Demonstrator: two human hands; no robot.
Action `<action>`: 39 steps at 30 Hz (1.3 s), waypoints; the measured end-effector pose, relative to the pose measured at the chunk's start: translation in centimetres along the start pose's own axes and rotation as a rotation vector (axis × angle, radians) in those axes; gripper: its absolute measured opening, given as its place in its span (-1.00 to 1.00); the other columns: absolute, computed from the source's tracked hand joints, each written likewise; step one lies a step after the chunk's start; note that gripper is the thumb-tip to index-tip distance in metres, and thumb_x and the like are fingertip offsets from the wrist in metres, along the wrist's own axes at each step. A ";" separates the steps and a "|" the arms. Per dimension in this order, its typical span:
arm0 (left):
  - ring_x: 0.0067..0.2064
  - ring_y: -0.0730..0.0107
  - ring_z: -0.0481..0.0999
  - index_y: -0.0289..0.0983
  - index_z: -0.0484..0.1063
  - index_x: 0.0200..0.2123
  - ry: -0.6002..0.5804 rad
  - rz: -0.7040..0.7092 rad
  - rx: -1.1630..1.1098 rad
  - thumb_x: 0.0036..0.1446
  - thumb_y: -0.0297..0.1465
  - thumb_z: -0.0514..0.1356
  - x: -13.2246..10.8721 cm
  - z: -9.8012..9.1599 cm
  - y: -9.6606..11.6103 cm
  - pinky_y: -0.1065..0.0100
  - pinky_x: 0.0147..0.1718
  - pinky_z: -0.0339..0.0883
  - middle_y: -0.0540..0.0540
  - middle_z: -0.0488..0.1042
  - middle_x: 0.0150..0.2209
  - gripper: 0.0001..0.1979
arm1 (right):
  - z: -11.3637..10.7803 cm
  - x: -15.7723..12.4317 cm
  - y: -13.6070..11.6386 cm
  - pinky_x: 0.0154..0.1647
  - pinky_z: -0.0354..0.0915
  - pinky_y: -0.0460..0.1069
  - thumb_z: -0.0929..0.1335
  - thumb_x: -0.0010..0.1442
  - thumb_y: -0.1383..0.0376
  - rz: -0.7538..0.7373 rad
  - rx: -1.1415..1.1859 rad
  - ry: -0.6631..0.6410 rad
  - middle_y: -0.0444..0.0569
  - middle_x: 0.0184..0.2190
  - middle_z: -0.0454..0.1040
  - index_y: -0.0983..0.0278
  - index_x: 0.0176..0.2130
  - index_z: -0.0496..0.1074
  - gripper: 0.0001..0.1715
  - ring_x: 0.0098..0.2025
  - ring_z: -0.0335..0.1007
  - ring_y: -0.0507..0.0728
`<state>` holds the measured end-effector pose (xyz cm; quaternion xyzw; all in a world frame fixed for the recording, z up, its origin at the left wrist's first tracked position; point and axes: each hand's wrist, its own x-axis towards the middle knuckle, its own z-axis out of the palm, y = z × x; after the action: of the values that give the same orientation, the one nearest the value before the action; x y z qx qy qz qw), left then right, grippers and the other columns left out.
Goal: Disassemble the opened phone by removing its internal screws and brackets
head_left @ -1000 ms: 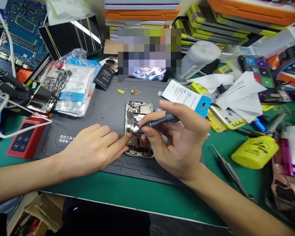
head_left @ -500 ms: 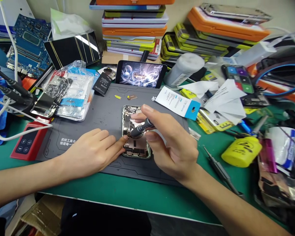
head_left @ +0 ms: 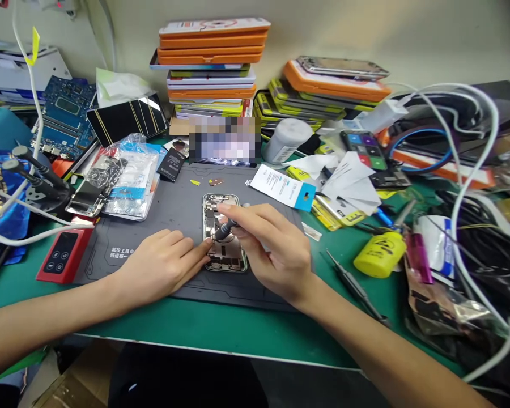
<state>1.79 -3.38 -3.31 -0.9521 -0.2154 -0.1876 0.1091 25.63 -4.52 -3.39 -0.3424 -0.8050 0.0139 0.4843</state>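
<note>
An opened phone (head_left: 223, 255) with its inner parts bare lies on a dark grey work mat (head_left: 170, 207). My left hand (head_left: 161, 266) rests flat on the mat, fingers stretched, its index fingertip pressing the phone's left edge. My right hand (head_left: 272, 249) is closed round a dark screwdriver (head_left: 224, 229), whose tip stands on the phone's upper middle. The rest of the screwdriver is hidden inside my fingers.
A red device (head_left: 63, 255) and bagged parts (head_left: 127, 170) lie at the left of the mat. A second screwdriver (head_left: 352, 286), a yellow tub (head_left: 379, 254) and tangled white cables (head_left: 471, 170) crowd the right. Stacked phone cases (head_left: 212, 56) line the back wall.
The camera has tilted up and pulled back, so more of the wall and stacks shows. My right hand has stood the screwdriver more upright on the phone. My left hand stays put.
</note>
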 end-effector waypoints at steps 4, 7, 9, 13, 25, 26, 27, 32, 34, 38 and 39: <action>-0.38 0.30 0.50 -0.38 0.53 0.08 0.026 0.009 -0.014 0.60 -0.36 0.05 0.0 0.0 -0.1 0.21 -0.40 0.29 0.01 0.50 -0.42 -0.70 | 0.3 0.0 0.0 -0.06 0.58 0.06 0.37 0.43 0.48 0.014 -0.002 0.026 0.00 -0.08 0.64 0.06 0.40 0.38 -0.33 -0.06 0.60 0.14; -0.39 0.30 0.51 -0.39 0.55 0.06 0.034 0.020 -0.020 0.58 -0.36 0.07 0.1 0.1 -0.2 0.23 -0.40 0.33 0.01 0.50 -0.43 -0.71 | 0.5 0.0 0.2 -0.12 0.58 0.03 0.37 0.42 0.49 0.017 0.008 0.052 -0.05 -0.14 0.66 0.05 0.41 0.37 -0.31 -0.13 0.59 0.12; -0.39 0.30 0.52 -0.39 0.56 0.04 0.041 0.022 -0.028 0.57 -0.37 0.09 0.1 0.1 -0.3 0.24 -0.41 0.36 0.00 0.52 -0.42 -0.72 | 0.7 0.0 0.2 -0.11 0.59 0.05 0.38 0.41 0.48 -0.005 -0.002 0.071 -0.03 -0.12 0.66 0.05 0.42 0.37 -0.30 -0.12 0.59 0.13; -0.40 0.31 0.53 -0.40 0.58 0.02 0.038 0.025 -0.033 0.57 -0.37 0.08 0.3 0.2 -0.3 0.25 -0.42 0.39 0.00 0.52 -0.43 -0.71 | 1.0 -0.1 0.3 -0.05 0.59 0.08 0.33 0.42 0.51 -0.023 0.040 0.043 0.02 -0.05 0.67 0.09 0.47 0.28 -0.25 -0.06 0.61 0.15; -0.43 0.30 0.50 -0.45 0.54 0.03 0.019 0.084 0.048 0.55 -0.38 0.12 0.4 -0.1 0.0 0.23 -0.48 0.24 0.00 0.50 -0.45 -0.74 | 2.0 -1.1 0.6 -0.41 0.55 -0.04 0.40 0.40 0.45 0.114 0.138 0.017 0.06 0.11 0.62 0.07 0.50 0.15 -0.17 -0.17 0.59 0.10; -0.43 0.30 0.50 -0.47 0.52 0.06 0.016 0.085 0.056 0.55 -0.38 0.12 0.3 -0.2 0.1 0.23 -0.48 0.23 0.00 0.50 -0.45 -0.72 | 2.0 -1.2 0.6 -0.42 0.55 -0.05 0.41 0.40 0.44 0.132 0.149 0.022 0.06 0.12 0.60 0.08 0.50 0.16 -0.18 -0.16 0.60 0.10; -0.43 0.31 0.50 -0.48 0.52 0.08 0.016 0.083 0.062 0.55 -0.38 0.13 0.3 -0.2 0.1 0.22 -0.49 0.22 0.01 0.49 -0.45 -0.72 | 2.0 -1.3 0.5 -0.42 0.55 -0.05 0.41 0.40 0.44 0.144 0.156 0.024 0.06 0.11 0.61 0.08 0.49 0.17 -0.19 -0.17 0.61 0.10; -0.44 0.33 0.49 -0.45 0.53 0.06 0.023 0.056 0.044 0.55 -0.34 0.15 0.4 -0.2 0.3 0.22 -0.48 0.23 0.03 0.48 -0.46 -0.72 | 1.3 -1.3 -0.3 -0.47 0.55 -0.08 0.39 0.42 0.42 0.226 0.274 0.074 -0.05 -0.08 0.60 0.04 0.47 0.18 -0.23 -0.41 0.51 0.01; -0.43 0.33 0.49 -0.45 0.53 0.07 0.015 0.058 0.053 0.54 -0.31 0.18 0.4 -0.3 0.3 0.23 -0.48 0.24 0.03 0.48 -0.46 -0.71 | 1.0 -1.2 -0.5 -0.51 0.54 -0.09 0.37 0.45 0.39 0.352 0.423 0.112 -0.08 -0.09 0.57 0.01 0.47 0.15 -0.26 -0.46 0.49 -0.01; -0.41 0.35 0.49 -0.43 0.54 0.07 0.000 0.062 0.054 0.52 -0.30 0.21 0.3 -0.5 0.2 0.26 -0.48 0.22 0.02 0.48 -0.46 -0.71 | 1.0 -1.2 -0.4 -0.58 0.51 -0.07 0.30 0.52 0.29 0.627 0.701 0.045 -0.07 -0.08 0.60 0.00 0.46 0.11 -0.36 -0.52 0.50 0.00; -0.42 0.35 0.48 -0.43 0.54 0.06 0.000 0.061 0.050 0.52 -0.30 0.22 0.3 -0.5 0.2 0.27 -0.48 0.21 0.02 0.48 -0.46 -0.71 | 1.0 -1.3 -0.4 -0.57 0.52 -0.06 0.30 0.52 0.27 0.658 0.731 0.020 -0.06 -0.07 0.61 0.00 0.45 0.11 -0.38 -0.52 0.51 0.00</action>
<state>1.98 -3.58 -2.76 -0.9553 -0.1907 -0.1787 0.1385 24.97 -5.25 -4.80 -0.3861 -0.5919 0.4444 0.5505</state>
